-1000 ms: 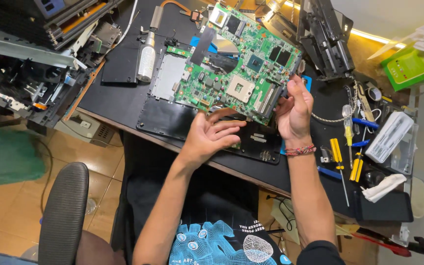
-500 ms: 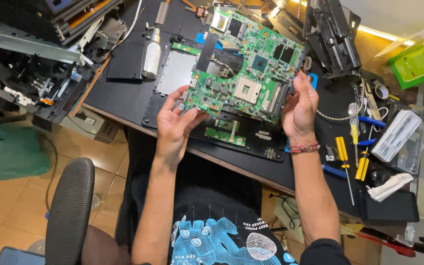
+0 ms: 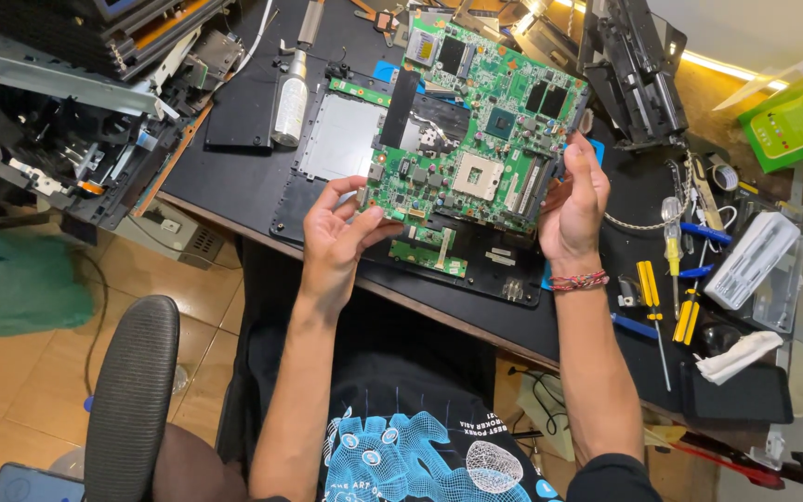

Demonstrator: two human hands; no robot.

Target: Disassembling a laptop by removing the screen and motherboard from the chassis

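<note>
Since half a second ago, the green circuit board (image 3: 476, 139) has been kept raised between both hands, and the left hand (image 3: 341, 232) has been shifted slightly along its lower left corner. That corner is pinched between the left thumb and curled fingers. The right hand (image 3: 576, 200) is held flat and upright against the board's right edge, fingers extended, a woven bracelet (image 3: 578, 280) being worn on its wrist. The board is held tilted, in the upper centre of the frame, above an opened black laptop base (image 3: 476, 270) in which a smaller green board (image 3: 429, 251) is seen.

A dark surface (image 3: 253, 102) is occupied by the base. Yellow-handled screwdrivers (image 3: 648, 288) are laid at the right of the frame, near a clear plastic case (image 3: 755, 260) and a crumpled white cloth (image 3: 736, 353). A black hinged part (image 3: 638, 70) is stood at the upper right, beside a green box (image 3: 796, 125). Dismantled machine frames (image 3: 58, 121) are piled at the upper left. Below the surface, a tiled floor (image 3: 39, 372), a green bag (image 3: 11, 284) and a black chair back (image 3: 132, 400) are shown at the lower left.
</note>
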